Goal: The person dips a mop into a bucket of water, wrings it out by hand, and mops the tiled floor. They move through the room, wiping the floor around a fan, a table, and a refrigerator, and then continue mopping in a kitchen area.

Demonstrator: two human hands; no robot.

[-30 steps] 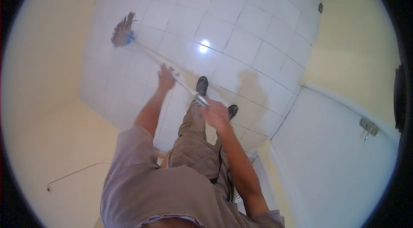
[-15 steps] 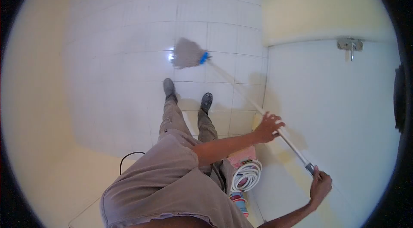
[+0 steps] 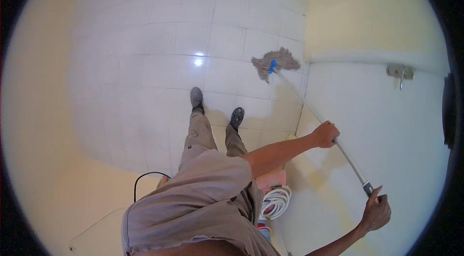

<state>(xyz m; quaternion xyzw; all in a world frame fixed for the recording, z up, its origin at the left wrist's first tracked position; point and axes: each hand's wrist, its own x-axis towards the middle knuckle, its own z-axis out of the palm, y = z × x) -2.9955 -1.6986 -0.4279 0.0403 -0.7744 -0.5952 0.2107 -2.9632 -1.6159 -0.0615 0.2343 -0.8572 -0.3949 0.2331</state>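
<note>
A string mop with a blue socket [image 3: 273, 66] and grey-brown strands [image 3: 282, 58] rests on the white tiled floor [image 3: 159, 72], close to the right wall. Its pale pole [image 3: 350, 161] slants down to the right. Partway along it, my left hand [image 3: 326, 134] is closed around the pole. My right hand [image 3: 376, 211] grips the dark grey end of the handle [image 3: 368, 189], thumb laid along it. Both dark shoes [image 3: 237, 118] stand on the tiles, left of the pole.
At my right side a coiled white hose [image 3: 277, 203] lies by a pink item [image 3: 272, 180]. A white door [image 3: 357, 106] with a metal latch [image 3: 400, 73] borders the right. A black cable [image 3: 145, 175] loops at lower left.
The mop head has swept right across the tiles towards the wall, its strands now spread out. Both hands have shifted right with the pole, and the left hand's fingers have closed more fully around it.
</note>
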